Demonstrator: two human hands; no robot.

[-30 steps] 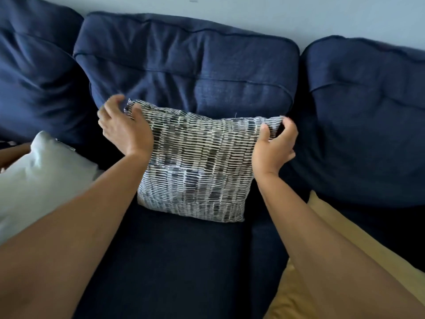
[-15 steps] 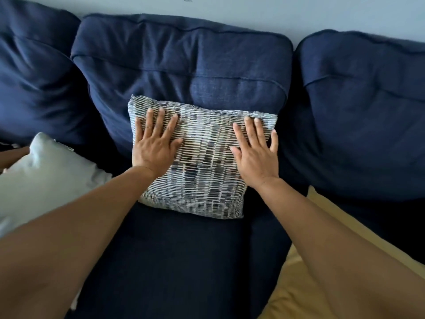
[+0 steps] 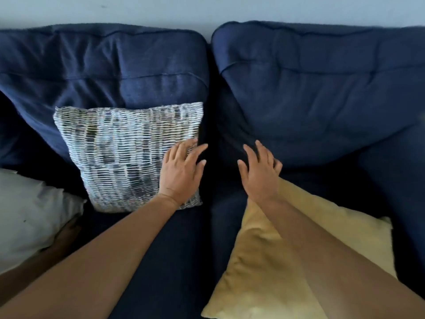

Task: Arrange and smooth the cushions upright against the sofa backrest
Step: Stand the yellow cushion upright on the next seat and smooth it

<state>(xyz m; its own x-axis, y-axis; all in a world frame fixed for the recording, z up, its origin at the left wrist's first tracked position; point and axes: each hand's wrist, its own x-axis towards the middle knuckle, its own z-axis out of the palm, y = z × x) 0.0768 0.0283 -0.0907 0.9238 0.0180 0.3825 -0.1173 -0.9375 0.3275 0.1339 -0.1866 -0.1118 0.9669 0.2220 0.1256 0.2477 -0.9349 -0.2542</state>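
Note:
A black-and-white woven cushion [image 3: 124, 155] stands upright against the navy backrest [image 3: 110, 72] of the sofa. My left hand [image 3: 181, 171] hovers open over the cushion's lower right corner, fingers spread. My right hand [image 3: 259, 171] is open too, held over the dark gap below the right back cushion [image 3: 322, 93], just above the far corner of a yellow cushion [image 3: 259, 272]. The yellow cushion lies flat on the seat under my right forearm. Neither hand holds anything.
A pale grey cushion [image 3: 30, 217] lies at the left edge on the seat. The navy seat [image 3: 170, 261] runs between the cushions. A light wall [image 3: 207, 10] rises behind the sofa. A sofa section [image 3: 400, 185] juts forward at the right.
My hands held the woven cushion's top corners, then pressed flat on its front. Now both have slid right; the right hand is off it. The view has swung right.

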